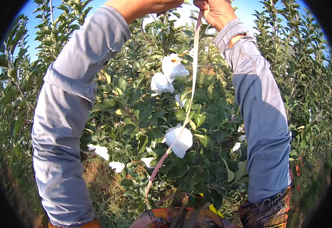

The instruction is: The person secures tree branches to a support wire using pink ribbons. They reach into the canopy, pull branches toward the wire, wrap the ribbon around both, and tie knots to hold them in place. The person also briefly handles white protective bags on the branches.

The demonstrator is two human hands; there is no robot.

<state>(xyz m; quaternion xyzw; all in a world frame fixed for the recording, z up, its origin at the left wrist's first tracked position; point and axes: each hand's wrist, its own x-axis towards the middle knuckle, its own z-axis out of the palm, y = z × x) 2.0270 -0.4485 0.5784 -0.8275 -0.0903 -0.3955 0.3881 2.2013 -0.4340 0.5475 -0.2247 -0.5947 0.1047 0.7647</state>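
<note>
Both arms, in grey sleeves, reach up to the top edge of the head view. My right hand (216, 11) is closed on the upper end of a long pinkish-white tape (195, 57). From there the tape hangs down, passes in front of a white-bagged fruit (179, 141) and curves towards my waist. Of my left hand (168, 3) only the wrist side shows at the top edge; its fingers are cut off or hidden. Between the forearms stand leafy fruit-tree branches, with a torn white bag (174, 68) showing something orange inside and another white bag (161, 83) just below it.
Tall leafy trees rise on the left (14, 94) and right (305, 85). More white bags hang lower, one at the left (99, 151). A thin wire (211, 64) crosses behind the branches. Grass (106, 188) covers the ground, and patterned clothing (166, 218) shows at the bottom edge.
</note>
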